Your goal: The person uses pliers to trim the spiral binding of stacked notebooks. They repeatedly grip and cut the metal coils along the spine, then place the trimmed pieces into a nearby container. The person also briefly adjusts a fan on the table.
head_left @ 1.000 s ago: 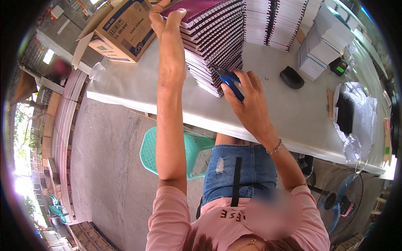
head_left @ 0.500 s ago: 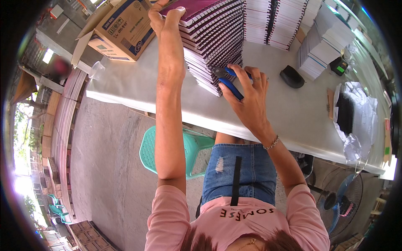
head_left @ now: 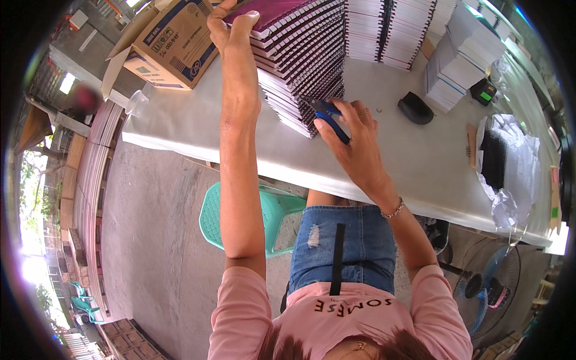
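Note:
A tall stack of spiral-bound notebooks (head_left: pixel 300 75) stands on the table, a purple cover (head_left: pixel 277 14) on top. My left hand (head_left: pixel 235 36) is at the top near corner of the stack, its thumb over the purple cover and its fingers bent at the left edge. Low on the stack, my right hand (head_left: pixel 362 144) is closed around blue-handled wire cutters (head_left: pixel 333 126). Their dark jaws touch or nearly touch the black coils at the stack's near right edge. Whether a coil is between the blades is too small to tell.
An open cardboard box (head_left: pixel 171 48) stands at the left. More spiral-bound stacks (head_left: pixel 403 30) and paper piles (head_left: pixel 447 75) stand behind and right. A black mouse-shaped object (head_left: pixel 416 108) and crumpled white wrapping (head_left: pixel 519 156) lie on the right. A green stool (head_left: pixel 273 216) is below the table edge.
My right hand has closed on the cutters, bringing the blue handles nearer each other. The jaws stay low at the coils. My left hand keeps its hold at the stack's top.

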### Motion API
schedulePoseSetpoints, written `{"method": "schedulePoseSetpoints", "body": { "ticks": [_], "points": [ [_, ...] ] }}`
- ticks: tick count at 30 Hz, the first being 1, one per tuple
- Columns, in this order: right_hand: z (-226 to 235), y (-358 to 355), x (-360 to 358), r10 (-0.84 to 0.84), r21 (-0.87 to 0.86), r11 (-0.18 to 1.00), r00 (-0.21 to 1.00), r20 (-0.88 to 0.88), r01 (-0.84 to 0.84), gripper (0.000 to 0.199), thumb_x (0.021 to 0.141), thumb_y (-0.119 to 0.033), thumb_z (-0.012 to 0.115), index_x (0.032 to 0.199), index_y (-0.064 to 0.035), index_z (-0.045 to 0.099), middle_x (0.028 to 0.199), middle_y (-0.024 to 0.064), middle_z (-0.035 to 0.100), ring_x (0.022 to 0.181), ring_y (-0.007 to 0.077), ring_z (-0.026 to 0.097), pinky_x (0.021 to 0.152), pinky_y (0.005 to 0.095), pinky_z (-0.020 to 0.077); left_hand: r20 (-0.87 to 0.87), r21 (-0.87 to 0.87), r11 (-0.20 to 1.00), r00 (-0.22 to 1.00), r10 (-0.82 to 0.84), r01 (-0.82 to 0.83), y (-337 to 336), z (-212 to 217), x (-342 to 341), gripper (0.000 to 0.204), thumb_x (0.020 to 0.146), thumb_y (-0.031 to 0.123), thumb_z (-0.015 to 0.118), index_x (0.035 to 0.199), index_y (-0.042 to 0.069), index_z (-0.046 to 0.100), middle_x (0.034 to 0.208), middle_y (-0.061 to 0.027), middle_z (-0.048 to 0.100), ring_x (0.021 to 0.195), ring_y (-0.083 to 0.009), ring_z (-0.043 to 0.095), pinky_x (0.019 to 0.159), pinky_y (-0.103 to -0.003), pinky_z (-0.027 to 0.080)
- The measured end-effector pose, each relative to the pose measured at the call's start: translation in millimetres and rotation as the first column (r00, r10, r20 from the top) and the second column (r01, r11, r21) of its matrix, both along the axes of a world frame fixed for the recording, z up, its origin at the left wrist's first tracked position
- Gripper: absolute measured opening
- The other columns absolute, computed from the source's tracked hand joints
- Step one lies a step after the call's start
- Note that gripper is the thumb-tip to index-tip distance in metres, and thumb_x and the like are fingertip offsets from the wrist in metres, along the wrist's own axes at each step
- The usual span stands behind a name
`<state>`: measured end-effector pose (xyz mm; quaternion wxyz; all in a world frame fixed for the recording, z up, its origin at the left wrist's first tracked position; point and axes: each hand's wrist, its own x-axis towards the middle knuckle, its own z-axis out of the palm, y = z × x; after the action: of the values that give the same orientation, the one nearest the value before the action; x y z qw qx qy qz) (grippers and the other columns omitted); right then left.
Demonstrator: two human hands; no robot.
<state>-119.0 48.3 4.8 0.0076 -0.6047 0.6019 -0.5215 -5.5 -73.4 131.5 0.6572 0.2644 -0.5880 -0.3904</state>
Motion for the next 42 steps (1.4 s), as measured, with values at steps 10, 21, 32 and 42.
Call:
{"method": "schedulePoseSetpoints", "body": {
  "ticks": [10, 21, 32, 42],
  "points": [
    [-6.3, -1.9, 8.0, -0.132, -0.034, 0.991, 0.98, -0.146, 0.128, 0.056, 0.087, -0.04, 0.075, 0.131, -0.0094, 0.059, 0.117, 0.0194, 0.054, 0.108, 0.0333, 0.048, 0.095, 0.0501, 0.0332, -0.015, 0.008, 0.998, 0.998, -0.058, 0.058, 15.5, 5.9, 6.5, 0.039, 0.096, 0.021, 0.056, 0.133, 0.01, 0.053, 0.123, 0.0035, 0.05, 0.118, -0.0107, 0.049, 0.106, -0.03, 0.034],
    [-10.9, -1.7, 8.8, -0.175, -0.061, 0.984, 0.962, -0.212, 0.165, 0.053, 0.087, -0.04, 0.075, 0.128, -0.0095, 0.061, 0.112, 0.0175, 0.057, 0.104, 0.0304, 0.052, 0.092, 0.0485, 0.0371, 0.007, 0.005, 0.996, 0.996, -0.094, 0.094, 7.5, 6.1, 15.4, 0.041, 0.095, 0.028, 0.052, 0.129, 0.006, 0.05, 0.114, -0.0045, 0.054, 0.11, -0.0163, 0.05, 0.102, -0.031, 0.035],
    [9.3, 0.4, -6.2, 0.205, 0.345, 0.864, 0.883, 0.423, -0.366, 0.039, 0.093, -0.034, 0.07, 0.117, -0.003, 0.066, 0.095, 0.014, 0.065, 0.08, 0.0247, 0.061, 0.076, 0.0389, 0.0462, 0.014, 0.005, 0.998, 0.997, -0.07, 0.07, -14.9, -3.6, 20.0, 0.04, 0.095, 0.023, 0.057, 0.133, 0.011, 0.053, 0.123, 0.0042, 0.05, 0.119, -0.0108, 0.048, 0.106, -0.03, 0.034],
    [-12.8, 2.8, 5.3, -0.132, -0.018, 0.991, 0.964, -0.232, 0.131, 0.053, 0.089, -0.039, 0.073, 0.131, -0.0101, 0.061, 0.119, 0.0192, 0.055, 0.11, 0.0337, 0.048, 0.098, 0.0522, 0.0321, 0.008, 0.003, 0.997, 0.997, -0.075, 0.075, -11.4, 0.7, 20.1, 0.043, 0.095, 0.023, 0.057, 0.135, 0.009, 0.052, 0.124, 0.0039, 0.049, 0.116, -0.0099, 0.05, 0.103, -0.03, 0.036]
  ]
}}
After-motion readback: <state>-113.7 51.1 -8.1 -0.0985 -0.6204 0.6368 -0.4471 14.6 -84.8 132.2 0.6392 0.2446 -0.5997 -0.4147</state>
